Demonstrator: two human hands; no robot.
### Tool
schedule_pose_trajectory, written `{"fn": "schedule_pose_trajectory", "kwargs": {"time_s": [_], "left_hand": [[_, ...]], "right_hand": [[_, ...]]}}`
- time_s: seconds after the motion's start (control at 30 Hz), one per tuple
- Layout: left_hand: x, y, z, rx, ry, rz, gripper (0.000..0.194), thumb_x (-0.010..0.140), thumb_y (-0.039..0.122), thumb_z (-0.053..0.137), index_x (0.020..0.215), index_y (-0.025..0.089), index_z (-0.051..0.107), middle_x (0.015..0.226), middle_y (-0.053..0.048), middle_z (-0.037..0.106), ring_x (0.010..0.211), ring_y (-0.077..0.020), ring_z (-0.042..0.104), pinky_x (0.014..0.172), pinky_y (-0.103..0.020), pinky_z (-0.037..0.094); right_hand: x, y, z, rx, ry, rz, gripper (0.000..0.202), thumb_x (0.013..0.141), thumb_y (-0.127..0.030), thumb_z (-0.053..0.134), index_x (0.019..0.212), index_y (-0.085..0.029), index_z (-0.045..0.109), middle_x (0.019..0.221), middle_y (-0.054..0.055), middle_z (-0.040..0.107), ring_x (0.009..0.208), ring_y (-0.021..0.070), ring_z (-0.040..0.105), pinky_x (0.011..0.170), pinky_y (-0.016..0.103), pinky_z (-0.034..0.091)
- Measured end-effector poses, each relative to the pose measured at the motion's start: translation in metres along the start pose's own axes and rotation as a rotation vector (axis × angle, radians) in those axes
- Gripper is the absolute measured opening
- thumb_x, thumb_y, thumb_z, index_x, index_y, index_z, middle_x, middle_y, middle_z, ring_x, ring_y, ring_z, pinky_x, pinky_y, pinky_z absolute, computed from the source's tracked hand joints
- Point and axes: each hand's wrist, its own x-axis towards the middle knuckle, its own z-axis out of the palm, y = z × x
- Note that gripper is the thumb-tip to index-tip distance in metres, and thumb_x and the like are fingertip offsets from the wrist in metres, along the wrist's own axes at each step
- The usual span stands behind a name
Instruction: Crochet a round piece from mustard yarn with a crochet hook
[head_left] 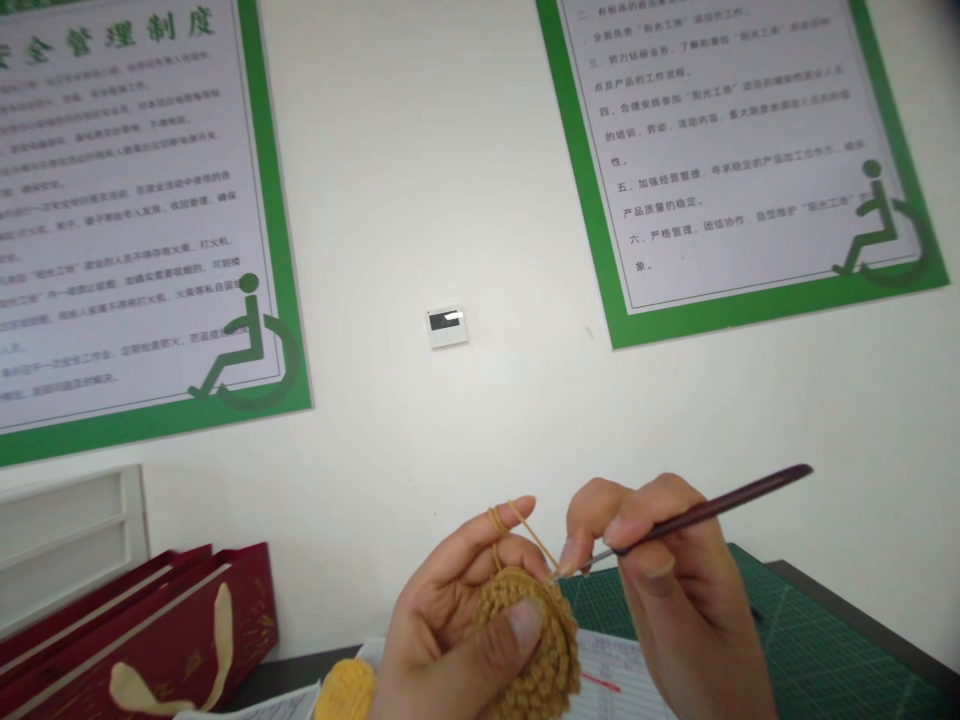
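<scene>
My left hand [457, 610] pinches a round piece of tan crochet work [546, 655] between thumb and fingers. A strand of tan yarn [534, 530] wraps around its raised index finger and runs down to the edge of the piece. In my right hand [675, 580] is a crochet hook [731, 503] with a dark red handle, held between thumb and fingers. The hook's thin metal tip meets the upper right edge of the crochet piece, where the yarn comes in. Exactly how the tip sits in the stitch is too small to tell.
A yellow yarn ball [345, 690] lies left of my hands. Dark red gift bags [187, 640] with cream handles stand at the left. Beneath my hands are a printed sheet [626, 675] and a green cutting mat [817, 640]. Green-framed posters [615, 310] hang on the white wall.
</scene>
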Motion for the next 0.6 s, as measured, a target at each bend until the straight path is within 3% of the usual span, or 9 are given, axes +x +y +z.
{"fn": "schedule_pose_trajectory", "kwargs": {"time_s": [0.4, 0.6], "left_hand": [[0.0008, -0.0023, -0.0002, 0.004, 0.034, 0.024, 0.044, 0.068, 0.018, 0.087, 0.11, 0.03, 0.079, 0.086, -0.002, 0.066, 0.062, -0.0108, 0.059, 0.057, -0.024, 0.05], [-0.0015, -0.0019, 0.0042, 0.004, 0.082, 0.014, 0.045, 0.067, 0.019, 0.088, 0.11, 0.03, 0.079, 0.088, -0.004, 0.068, 0.069, -0.0132, 0.062, 0.062, -0.024, 0.052]], "right_hand": [[0.0029, -0.0089, 0.0067, -0.229, 0.043, -0.215, 0.01, 0.098, -0.032, 0.058, 0.099, -0.031, 0.068, 0.079, 0.0, 0.072, 0.072, 0.0193, 0.066, 0.067, 0.038, 0.048], [0.0018, -0.0062, 0.0086, -0.198, 0.055, -0.209, 0.01, 0.097, -0.032, 0.059, 0.099, -0.032, 0.069, 0.079, 0.0, 0.071, 0.071, 0.0187, 0.065, 0.067, 0.038, 0.048]]}}
